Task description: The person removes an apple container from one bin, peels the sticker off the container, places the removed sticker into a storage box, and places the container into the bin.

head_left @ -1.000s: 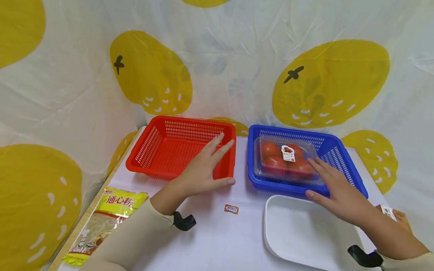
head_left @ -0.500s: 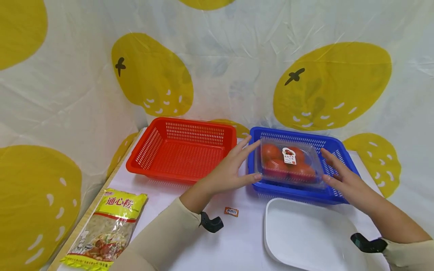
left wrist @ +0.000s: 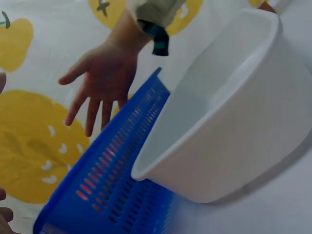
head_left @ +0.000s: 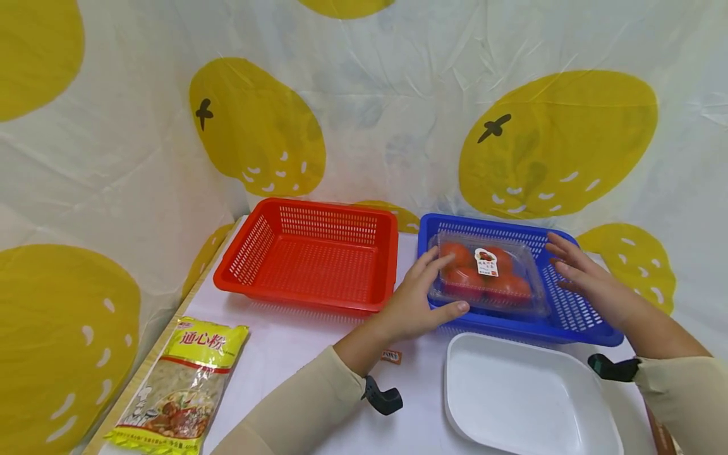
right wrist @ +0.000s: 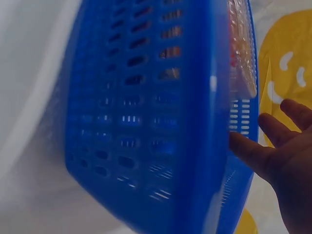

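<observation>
A clear plastic box of tomatoes (head_left: 489, 275) with a small label lies in the blue basket (head_left: 574, 306). My left hand (head_left: 423, 297) rests against the box's left end with fairly straight fingers, its thumb along the basket's front rim. My right hand (head_left: 580, 272) hovers over the right part of the basket with fingers spread, just right of the box and not holding it. In the left wrist view the right hand (left wrist: 97, 87) shows spread above the blue basket (left wrist: 107, 185). In the right wrist view the right hand (right wrist: 287, 165) is close to the basket (right wrist: 146, 112) and the box (right wrist: 241, 53).
An empty red basket (head_left: 296, 298) stands left of the blue one. A white tray (head_left: 529, 398) lies in front of the blue basket. A yellow pasta bag (head_left: 182, 385) lies at the table's left edge, with a small candy packet (head_left: 391, 357) near my left wrist. A lemon-print curtain hangs behind.
My left hand left the red basket and moved right to the tomato box's left end. My right hand moved from the box's front to its right side.
</observation>
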Demonstrator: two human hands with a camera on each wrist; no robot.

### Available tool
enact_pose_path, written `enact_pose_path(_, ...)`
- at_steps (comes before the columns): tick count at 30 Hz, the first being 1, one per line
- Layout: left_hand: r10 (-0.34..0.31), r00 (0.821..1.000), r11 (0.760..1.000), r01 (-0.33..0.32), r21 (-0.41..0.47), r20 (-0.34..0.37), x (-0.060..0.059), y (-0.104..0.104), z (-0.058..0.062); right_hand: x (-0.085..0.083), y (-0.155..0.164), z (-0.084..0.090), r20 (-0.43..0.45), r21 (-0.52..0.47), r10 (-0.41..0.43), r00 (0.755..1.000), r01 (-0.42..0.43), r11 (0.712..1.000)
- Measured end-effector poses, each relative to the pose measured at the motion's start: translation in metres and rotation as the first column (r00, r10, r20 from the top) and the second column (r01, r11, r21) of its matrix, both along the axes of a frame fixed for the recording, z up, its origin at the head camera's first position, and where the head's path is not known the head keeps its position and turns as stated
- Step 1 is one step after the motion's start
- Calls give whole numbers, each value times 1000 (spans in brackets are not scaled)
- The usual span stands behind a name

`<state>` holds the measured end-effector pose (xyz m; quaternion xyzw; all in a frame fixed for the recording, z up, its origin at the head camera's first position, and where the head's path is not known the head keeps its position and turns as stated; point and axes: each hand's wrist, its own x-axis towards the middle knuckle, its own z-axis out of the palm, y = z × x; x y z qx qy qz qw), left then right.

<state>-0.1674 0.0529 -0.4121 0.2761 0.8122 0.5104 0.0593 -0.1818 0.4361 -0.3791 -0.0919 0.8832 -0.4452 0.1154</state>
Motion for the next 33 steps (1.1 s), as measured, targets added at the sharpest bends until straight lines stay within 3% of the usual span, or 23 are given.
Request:
enact_pose_path(6, 100, 995, 993, -100, 66, 9, 2, 9, -12, -23, 11, -5, 35, -93, 45, 998, -42, 995)
enact_pose_path(11, 187, 980, 977, -193, 92, 72, 6, 15, -22, -33, 15, -7, 85, -31, 51, 995, -49, 998)
enact_pose_path(17, 246, 961, 961, -259, 100, 125, 8, 20, -31, -47, 17, 2, 157, 0, 109, 981, -110, 994)
enact_pose_path(23, 292, 940, 949, -308, 68, 178, 7, 23, -41, -58, 18, 3, 202, -9, 127, 971, -128, 992)
enact_pose_path(33, 311, 916, 947, -322, 6, 252, 3, 22, -52, -70, 24, -26, 244, -93, 136, 960, -117, 989)
